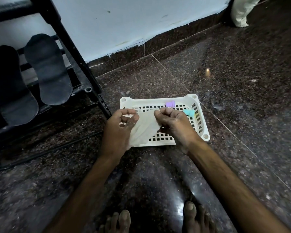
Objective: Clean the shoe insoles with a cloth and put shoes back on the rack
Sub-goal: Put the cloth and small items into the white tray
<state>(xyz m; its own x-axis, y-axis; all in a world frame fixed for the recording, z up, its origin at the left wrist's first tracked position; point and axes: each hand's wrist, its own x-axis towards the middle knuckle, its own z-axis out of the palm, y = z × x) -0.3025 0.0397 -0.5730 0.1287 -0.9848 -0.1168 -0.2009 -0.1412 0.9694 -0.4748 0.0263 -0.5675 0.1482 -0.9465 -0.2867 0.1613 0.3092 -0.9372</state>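
A pale grey cloth hangs between my two hands above a white plastic basket on the floor. My left hand pinches the cloth's left edge with curled fingers. My right hand pinches its upper right edge. Two dark insoles lean upright against the black shoe rack at the left. No shoes show.
Inside the basket lie a purple cap and a teal cap. The floor is dark speckled stone, with a pale wall behind. A white sack stands at the far right. My bare feet are at the bottom edge.
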